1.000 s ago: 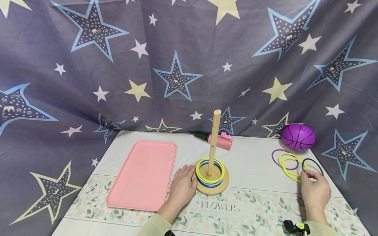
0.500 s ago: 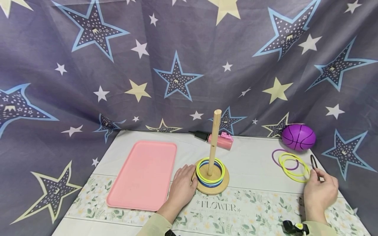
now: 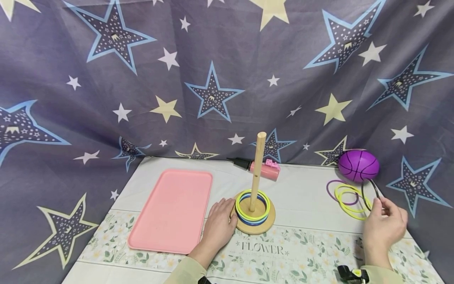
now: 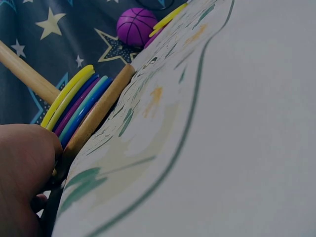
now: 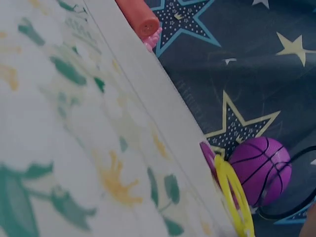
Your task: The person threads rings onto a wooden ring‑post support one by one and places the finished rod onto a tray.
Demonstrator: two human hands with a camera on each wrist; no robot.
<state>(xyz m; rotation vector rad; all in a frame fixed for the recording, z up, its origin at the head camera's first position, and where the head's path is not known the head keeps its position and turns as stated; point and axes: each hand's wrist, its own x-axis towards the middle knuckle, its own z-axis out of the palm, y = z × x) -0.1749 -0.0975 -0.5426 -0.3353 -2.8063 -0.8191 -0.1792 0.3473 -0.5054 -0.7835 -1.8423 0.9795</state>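
Observation:
In the head view my right hand [image 3: 384, 228] pinches a black ring [image 5: 279, 217], raised at a tilt beside the loose rings. Two yellow rings [image 5: 225, 180] and a purple ring [image 3: 328, 190] lie overlapping on the table near it. My left hand [image 3: 220, 223] lies with relaxed fingers against the left side of a round wooden base [image 4: 101, 106]. An upright wooden peg [image 3: 258, 169] rises from that base. Around its foot sits a stack of several rings, yellow ones [image 4: 74, 89] on top, with blue, purple and teal ones below.
Left of the stand lies a pink tray [image 3: 172, 211]. Behind the peg is a pink pump [image 3: 267, 172] with a black nozzle and a small pink piece by it. A purple ball [image 3: 359, 165] sits at the back right, against a star-patterned curtain [image 3: 213, 47].
My right hand has moved slightly right, lifting the black ring away from the yellow rings and turning it from edge-on to a tilted loop. My left hand has stayed put.

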